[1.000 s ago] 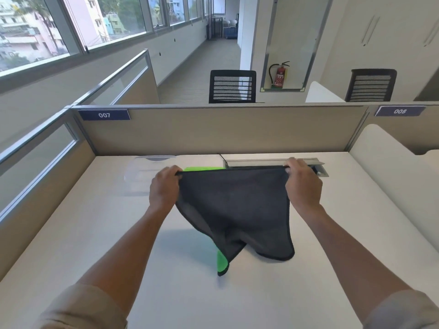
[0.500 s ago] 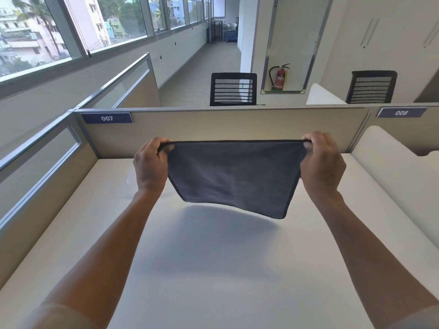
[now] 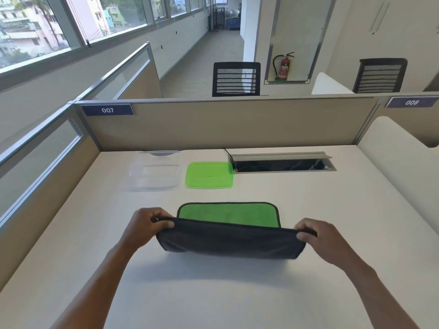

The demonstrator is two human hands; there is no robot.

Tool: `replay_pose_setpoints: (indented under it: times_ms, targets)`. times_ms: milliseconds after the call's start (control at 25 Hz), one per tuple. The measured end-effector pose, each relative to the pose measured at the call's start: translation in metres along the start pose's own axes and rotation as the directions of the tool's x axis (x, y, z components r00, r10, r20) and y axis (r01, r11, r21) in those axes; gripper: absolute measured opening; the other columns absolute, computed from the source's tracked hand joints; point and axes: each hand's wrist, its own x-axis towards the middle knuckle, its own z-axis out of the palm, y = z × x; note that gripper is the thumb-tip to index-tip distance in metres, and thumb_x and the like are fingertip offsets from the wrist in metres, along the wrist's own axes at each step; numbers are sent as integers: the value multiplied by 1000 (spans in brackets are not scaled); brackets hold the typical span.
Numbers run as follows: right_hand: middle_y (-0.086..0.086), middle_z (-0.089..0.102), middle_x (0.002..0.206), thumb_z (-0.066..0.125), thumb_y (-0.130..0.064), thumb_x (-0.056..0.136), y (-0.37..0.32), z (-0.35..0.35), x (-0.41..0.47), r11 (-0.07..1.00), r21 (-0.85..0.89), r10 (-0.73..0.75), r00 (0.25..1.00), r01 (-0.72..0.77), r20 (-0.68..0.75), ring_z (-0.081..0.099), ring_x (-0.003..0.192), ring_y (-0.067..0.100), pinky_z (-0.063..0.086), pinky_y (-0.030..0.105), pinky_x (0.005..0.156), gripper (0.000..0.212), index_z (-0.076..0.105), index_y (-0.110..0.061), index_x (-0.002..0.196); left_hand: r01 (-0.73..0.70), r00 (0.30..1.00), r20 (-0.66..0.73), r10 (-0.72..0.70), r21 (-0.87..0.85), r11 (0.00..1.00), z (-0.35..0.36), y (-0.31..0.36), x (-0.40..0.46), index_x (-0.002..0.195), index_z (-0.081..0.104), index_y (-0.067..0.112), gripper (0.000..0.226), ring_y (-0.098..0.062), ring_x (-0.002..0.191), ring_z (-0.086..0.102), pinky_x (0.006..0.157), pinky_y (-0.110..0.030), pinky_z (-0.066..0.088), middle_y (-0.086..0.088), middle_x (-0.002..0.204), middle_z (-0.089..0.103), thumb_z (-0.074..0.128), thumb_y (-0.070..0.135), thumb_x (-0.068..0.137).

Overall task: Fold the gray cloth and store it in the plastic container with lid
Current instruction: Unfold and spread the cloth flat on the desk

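Observation:
The cloth (image 3: 230, 242) is dark gray on one side and bright green on the other. Its far half lies flat on the desk, green side up; the near half is lifted and doubled back, gray side facing me. My left hand (image 3: 148, 223) pinches its left corner and my right hand (image 3: 319, 238) pinches its right corner. A clear plastic container (image 3: 155, 170) stands open at the back left of the desk. Its green lid (image 3: 209, 175) lies flat just right of it.
An open cable slot (image 3: 281, 162) with a raised metal flap sits in the desk at the back right. Beige partitions (image 3: 225, 124) wall the desk at the back and left. A white divider (image 3: 396, 148) borders the right side.
The cloth was held stretched in the air half a second ago. Both hands have come down toward me, laying its far half on the desk green side up.

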Motion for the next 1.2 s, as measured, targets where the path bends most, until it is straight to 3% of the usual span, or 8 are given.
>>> replay_pose_setpoints:
  times_ms: [160, 280, 400, 560, 680, 1080, 1200]
  targets:
    - [-10, 72, 73, 67, -8, 84, 18, 15, 4, 991, 85, 102, 993, -106, 53, 61, 65, 3, 48, 28, 65, 24, 68, -30, 75, 67, 996, 51, -67, -16, 998, 15, -26, 0, 80, 78, 34, 29, -4, 55, 58, 54, -15, 47, 8, 73, 76, 77, 5, 80]
    - [-2, 74, 77, 66, -3, 83, 23, 23, 17, 960, 208, 188, 982, -186, 8, 68, 75, 18, 58, 35, 72, 21, 69, -24, 80, 120, 993, -1, -120, -53, 991, 26, -34, 9, 81, 77, 32, 27, -7, 63, 64, 60, -21, 53, 12, 76, 76, 73, 5, 84]
    - [-2, 73, 88, 64, 0, 81, 25, 34, 37, 942, 241, 257, 964, -234, -67, 68, 85, 20, 58, 39, 80, 23, 70, -20, 88, 162, 986, -36, -163, -31, 986, 36, -34, 26, 87, 77, 28, 21, -12, 70, 66, 67, -31, 56, 13, 75, 74, 72, 8, 85]
    - [-10, 68, 91, 68, -4, 80, 21, 44, 69, 942, 213, 304, 929, -260, -211, 65, 90, 16, 52, 32, 81, 20, 68, -18, 94, 198, 975, -118, -191, 49, 979, 45, -35, 54, 88, 76, 23, 10, -12, 78, 65, 69, -26, 46, 11, 80, 72, 74, 15, 83]
    - [-5, 68, 91, 70, -6, 80, 21, 48, 94, 933, 213, 342, 898, -290, -276, 62, 85, 15, 45, 26, 76, 18, 67, -15, 96, 253, 956, -171, -237, 75, 965, 51, -40, 76, 93, 75, 18, 10, -16, 85, 64, 78, -28, 45, 4, 86, 71, 75, 19, 82]
    - [4, 69, 99, 68, -6, 81, 39, 64, 148, 929, 146, 370, 877, -341, -306, 61, 86, 17, 41, 25, 75, 20, 64, -12, 99, 355, 920, -211, -331, 89, 930, 71, -58, 115, 97, 74, 17, 15, -21, 86, 63, 77, -27, 41, 2, 83, 67, 74, 22, 83]
    - [9, 67, 110, 68, -8, 82, 44, 70, 154, 914, 126, 405, 861, -385, -307, 64, 101, 27, 40, 28, 79, 33, 59, -10, 113, 382, 908, -223, -355, 86, 920, 76, -67, 117, 110, 70, 17, 24, -24, 100, 65, 82, -30, 42, -3, 102, 72, 70, 17, 86]
